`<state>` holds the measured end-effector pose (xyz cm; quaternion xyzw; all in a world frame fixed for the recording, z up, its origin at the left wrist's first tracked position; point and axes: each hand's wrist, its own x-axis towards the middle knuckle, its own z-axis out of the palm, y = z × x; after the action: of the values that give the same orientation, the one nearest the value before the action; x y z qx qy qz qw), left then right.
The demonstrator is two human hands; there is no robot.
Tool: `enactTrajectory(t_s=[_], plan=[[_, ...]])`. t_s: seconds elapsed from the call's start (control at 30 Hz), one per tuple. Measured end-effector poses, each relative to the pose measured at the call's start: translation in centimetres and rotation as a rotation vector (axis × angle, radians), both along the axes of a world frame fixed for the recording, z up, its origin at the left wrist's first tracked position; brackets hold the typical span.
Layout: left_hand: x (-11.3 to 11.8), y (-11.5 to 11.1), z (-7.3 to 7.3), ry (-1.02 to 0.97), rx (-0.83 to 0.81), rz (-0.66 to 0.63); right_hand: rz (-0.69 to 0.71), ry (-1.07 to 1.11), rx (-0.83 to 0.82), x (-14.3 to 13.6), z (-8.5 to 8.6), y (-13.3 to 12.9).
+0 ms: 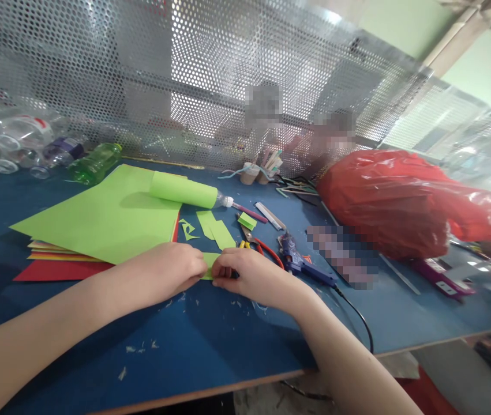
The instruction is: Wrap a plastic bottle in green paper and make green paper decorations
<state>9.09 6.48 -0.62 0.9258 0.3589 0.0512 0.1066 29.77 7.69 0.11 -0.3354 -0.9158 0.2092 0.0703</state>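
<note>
A small light-green paper piece point(209, 266) lies between my hands, low over the blue table. My left hand point(175, 270) is closed on its left end, with the fingertips partly hidden. At its right end, my right hand point(251, 273) pinches with curled fingers. Just beyond lie cut green paper strips point(221, 233), curly green scraps point(188, 229) and a small folded green piece point(247, 221). Scissors point(266, 252) with red-orange handles rest right of my right hand, beside a blue glue gun point(299, 259). A plastic bottle wrapped in green paper point(188, 190) lies on its side behind.
Coloured paper sheets point(98, 216) are stacked at left, green on top. Plastic bottles point(96, 163) lie at the back left. A red plastic bag point(383, 202) fills the right side. The glue gun's cord point(362, 320) runs over the table's front edge. Perforated metal screening point(150, 75) stands behind.
</note>
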Motion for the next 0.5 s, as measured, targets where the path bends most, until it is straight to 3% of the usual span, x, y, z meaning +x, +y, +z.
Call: enactTrajectory(t_s=[0.5], plan=[[-0.81, 0.76, -0.35, -0.186, -0.105, -0.051, -0.042, -0.001, -0.005, -0.25, 0.38, -0.1]])
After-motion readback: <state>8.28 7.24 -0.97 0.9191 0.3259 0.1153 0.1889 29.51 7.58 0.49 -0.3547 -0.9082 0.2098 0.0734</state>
